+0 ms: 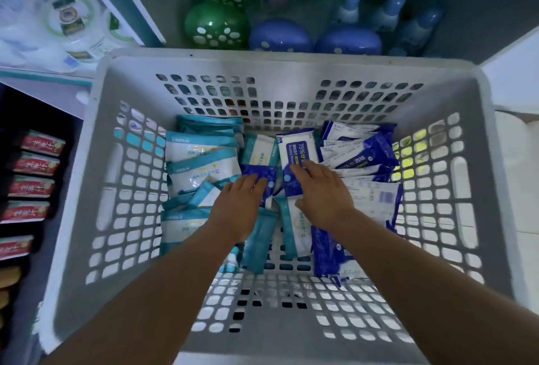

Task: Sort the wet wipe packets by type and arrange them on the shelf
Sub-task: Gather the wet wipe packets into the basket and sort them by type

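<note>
Bare hands (280, 198), glossy flat packets (294, 160), perforated basket (478, 160)

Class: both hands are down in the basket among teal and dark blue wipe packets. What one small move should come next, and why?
Probably close the right hand on the dark blue packet under its fingers and lift it. That hand lies flat on it, with no grip yet, and teal packets sit beside it in the basket, still unsorted.

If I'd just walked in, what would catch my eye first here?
A big grey perforated basket fills the view, with teal-and-white wipe packets piled at its left and dark blue packets at its right. Both hands reach into the middle: the left hand and the right hand each rest on a blue packet.
</note>
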{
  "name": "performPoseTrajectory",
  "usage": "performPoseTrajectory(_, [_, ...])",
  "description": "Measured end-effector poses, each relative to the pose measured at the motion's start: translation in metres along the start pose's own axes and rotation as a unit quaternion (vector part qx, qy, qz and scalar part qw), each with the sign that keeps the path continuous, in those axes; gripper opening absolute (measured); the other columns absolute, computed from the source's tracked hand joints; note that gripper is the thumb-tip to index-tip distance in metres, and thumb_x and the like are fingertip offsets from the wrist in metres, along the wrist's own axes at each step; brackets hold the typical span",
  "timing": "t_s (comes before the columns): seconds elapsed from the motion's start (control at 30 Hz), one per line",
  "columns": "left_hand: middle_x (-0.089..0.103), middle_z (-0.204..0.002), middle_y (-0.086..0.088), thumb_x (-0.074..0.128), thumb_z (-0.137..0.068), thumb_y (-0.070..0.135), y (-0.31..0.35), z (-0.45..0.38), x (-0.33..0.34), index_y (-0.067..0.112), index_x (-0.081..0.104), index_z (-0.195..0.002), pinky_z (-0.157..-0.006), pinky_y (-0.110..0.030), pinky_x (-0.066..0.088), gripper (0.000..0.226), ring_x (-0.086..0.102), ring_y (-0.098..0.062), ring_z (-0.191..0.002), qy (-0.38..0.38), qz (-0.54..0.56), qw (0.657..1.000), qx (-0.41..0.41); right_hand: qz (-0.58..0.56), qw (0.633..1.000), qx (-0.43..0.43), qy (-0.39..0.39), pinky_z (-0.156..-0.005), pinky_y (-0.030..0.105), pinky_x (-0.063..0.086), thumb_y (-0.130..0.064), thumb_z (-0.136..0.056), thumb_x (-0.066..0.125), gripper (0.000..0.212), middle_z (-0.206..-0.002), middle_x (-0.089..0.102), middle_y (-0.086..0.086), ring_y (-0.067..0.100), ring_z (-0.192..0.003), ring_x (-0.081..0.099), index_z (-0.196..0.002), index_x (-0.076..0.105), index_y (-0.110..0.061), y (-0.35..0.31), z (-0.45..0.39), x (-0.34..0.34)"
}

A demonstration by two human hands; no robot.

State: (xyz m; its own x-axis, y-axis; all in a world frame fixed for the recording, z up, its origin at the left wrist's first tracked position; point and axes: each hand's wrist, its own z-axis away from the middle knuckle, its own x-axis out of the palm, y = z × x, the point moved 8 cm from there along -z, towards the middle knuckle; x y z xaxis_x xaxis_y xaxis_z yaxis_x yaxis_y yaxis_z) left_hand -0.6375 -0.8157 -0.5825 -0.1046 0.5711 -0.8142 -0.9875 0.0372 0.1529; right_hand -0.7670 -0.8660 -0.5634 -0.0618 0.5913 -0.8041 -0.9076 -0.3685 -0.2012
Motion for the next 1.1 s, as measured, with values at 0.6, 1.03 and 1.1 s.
performPoseTrajectory(0.6, [0.048, -0.129, -0.011, 0.052, -0.084, 0.006, -0.005, -0.045, -0.021, 0.008, 0.034, -0.139, -0.111, -0.038, 0.016, 0.058, 0.042, -0.029, -0.122, 0.067, -0.076, 0.995, 0.0, -0.027, 0.985, 0.167, 0.038, -0.107, 0.04, 0.031, -0.035, -0.087, 0.065, 0.096, -0.149, 0.023, 0.019, 0.035, -0.131, 0.029, -0.15, -0.002, -0.008, 0.003, -0.044, -0.001])
performPoseTrajectory(1.03, [0.065, -0.069, -0.002, 0.065, -0.075, 0.007, -0.005, -0.037, -0.057, 0.011, 0.058, -0.095, -0.086, -0.024, 0.04, 0.022, 0.058, -0.02, -0.061, 0.155, -0.057, 0.986, 0.034, -0.158, 0.966, 0.143, 0.145, -0.082, 0.031, 0.039, -0.014, -0.092, 0.057, 0.026, -0.115, 0.055, 0.014, 0.029, -0.108, 0.049, -0.116, 0.053, -0.006, -0.002, -0.053, -0.021])
performPoseTrajectory(1.1, [0.056, -0.046, 0.0, 0.085, -0.05, 0.006, -0.006, -0.033, -0.068, 0.011, 0.06, -0.069, -0.054, -0.017, 0.044, 0.032, 0.049, -0.018, -0.038, 0.206, -0.01, 0.978, 0.039, -0.228, 0.948, 0.107, 0.195, -0.072, 0.025, 0.036, -0.008, -0.09, 0.056, 0.019, -0.108, 0.054, 0.014, 0.028, -0.098, 0.054, -0.108, 0.061, -0.006, -0.007, -0.047, -0.029])
